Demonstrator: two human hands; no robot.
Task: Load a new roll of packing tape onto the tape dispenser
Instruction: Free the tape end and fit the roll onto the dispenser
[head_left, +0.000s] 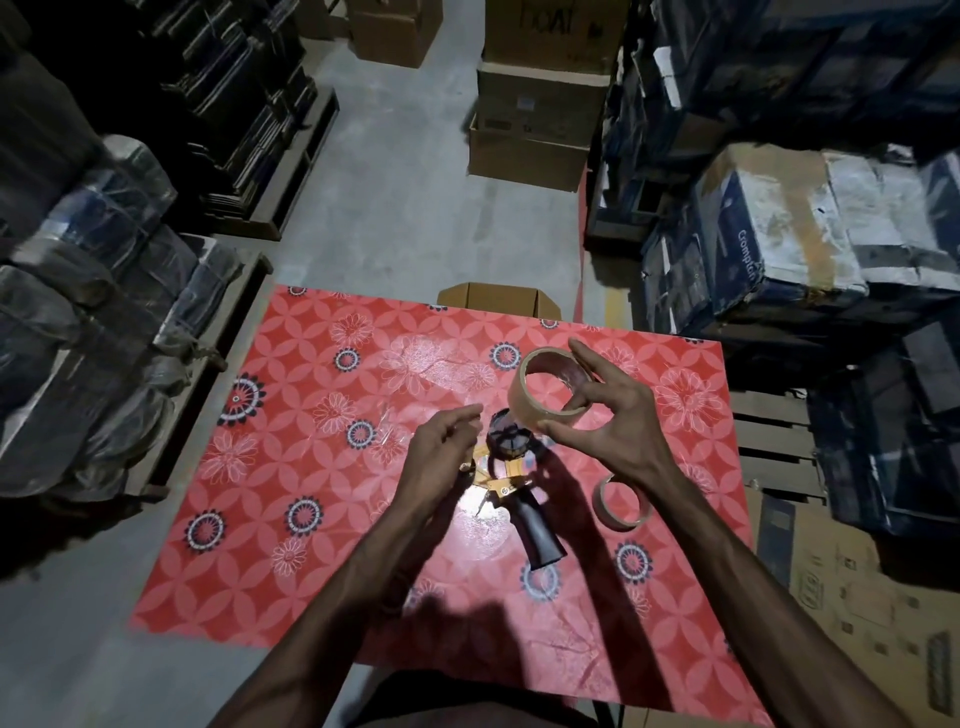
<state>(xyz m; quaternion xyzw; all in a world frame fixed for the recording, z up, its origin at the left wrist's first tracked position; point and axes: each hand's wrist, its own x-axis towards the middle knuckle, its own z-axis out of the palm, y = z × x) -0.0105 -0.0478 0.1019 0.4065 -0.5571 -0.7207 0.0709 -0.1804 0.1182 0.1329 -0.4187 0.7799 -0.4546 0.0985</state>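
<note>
Wrapped bundles (104, 322) stacked left of the red floral counter (249, 519). Left hand (439, 452) curled over the tape dispenser (506, 452); grip unclear. Dispenser lies flat mid-counter, black handle nearest. Right hand (618, 431) pinches the brown tape roll (523, 397), raised over the hub. Second roll (601, 512) lies to the right.

A: Fig. 1: what setting?
B: A dim storeroom aisle with grey concrete floor (395, 218); a table (270, 519) under a red floral cover stands in the foreground.
A: And the flanks?
B: Left, plastic-wrapped bundles (104, 218); right, stacked blue cartons (779, 249) (1 reads "Crompton") and a slatted wooden pallet (774, 441); far end, brown cardboard boxes (535, 104), 1 open box (498, 299) just behind the table.
</note>
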